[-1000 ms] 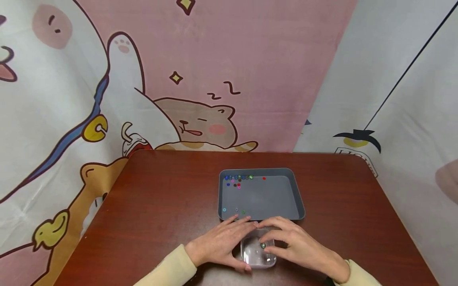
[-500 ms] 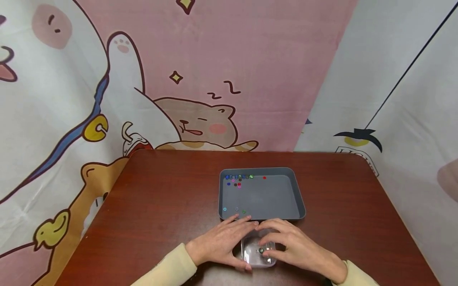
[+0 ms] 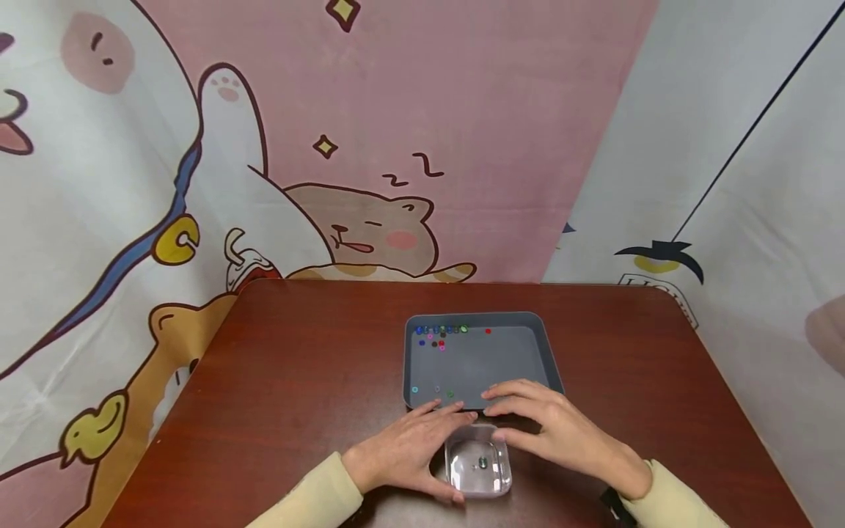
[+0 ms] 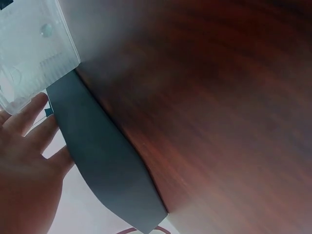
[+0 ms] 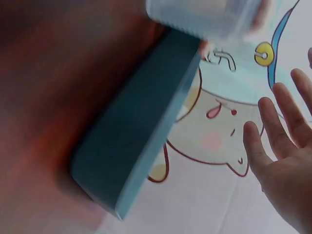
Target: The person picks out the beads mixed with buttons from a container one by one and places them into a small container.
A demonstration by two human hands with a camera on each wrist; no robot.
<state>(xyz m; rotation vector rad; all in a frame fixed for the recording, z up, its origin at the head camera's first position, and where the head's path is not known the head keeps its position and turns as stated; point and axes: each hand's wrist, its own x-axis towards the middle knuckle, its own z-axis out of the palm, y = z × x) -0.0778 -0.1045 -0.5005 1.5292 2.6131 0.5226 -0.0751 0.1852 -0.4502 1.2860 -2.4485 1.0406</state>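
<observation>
A clear plastic box point(image 3: 478, 469) stands at the table's front, with a small dark green bead point(image 3: 483, 463) and a tinier speck on its floor. Around its left side is my left hand point(image 3: 416, 449), thumb by the front corner and straight fingers by the back corner. The left wrist view shows a fingertip right at the rim of the box point(image 4: 36, 53). My right hand point(image 3: 551, 425) hovers beyond the box's right back corner, fingers spread and holding nothing, overlapping the tray's front edge. In the right wrist view its fingers point(image 5: 273, 126) are extended.
A grey tray point(image 3: 495, 359) lies just behind the box. Several small coloured beads point(image 3: 441, 331) line its back left part, a red bead point(image 3: 488, 331) sits apart, and a few rings point(image 3: 450, 394) lie near its front left. A printed cloth point(image 3: 502, 147) hangs behind the brown table point(image 3: 317, 345).
The green bead, earlier at my right fingertips, lies on the box's floor. My right hand has pulled back, up and to the right. The left hand has stayed by the box.
</observation>
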